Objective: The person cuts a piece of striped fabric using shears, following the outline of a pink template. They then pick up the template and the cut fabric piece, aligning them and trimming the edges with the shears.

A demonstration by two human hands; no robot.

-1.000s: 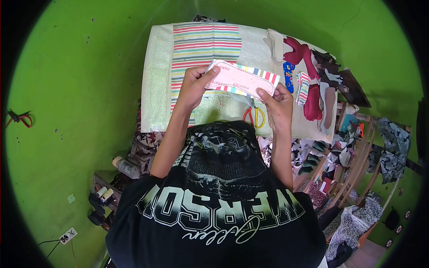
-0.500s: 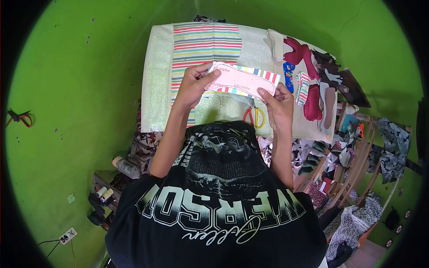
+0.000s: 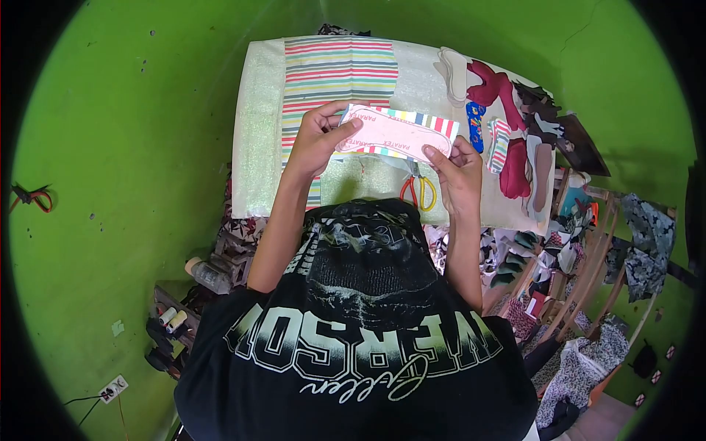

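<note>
Above the tabletop (image 3: 257,147): pink insole (image 3: 393,134) on striped fabric piece (image 3: 434,123).
Left hand (image 3: 316,140) and right hand (image 3: 460,173) grips both clamped on its ends.

Sewing workshop: fabric pieces (image 3: 515,140), scissors (image 3: 419,192), thread spools (image 3: 170,317).

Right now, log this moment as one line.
left hand: holds pink insole | right hand: holds its other end | scissors: on table

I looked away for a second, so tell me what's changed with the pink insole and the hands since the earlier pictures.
Very little. The pink insole with the striped fabric piece behind it has shifted slightly toward the left hand. Both the left hand and the right hand keep their grip on its ends. The scissors and the table are unchanged.
</note>
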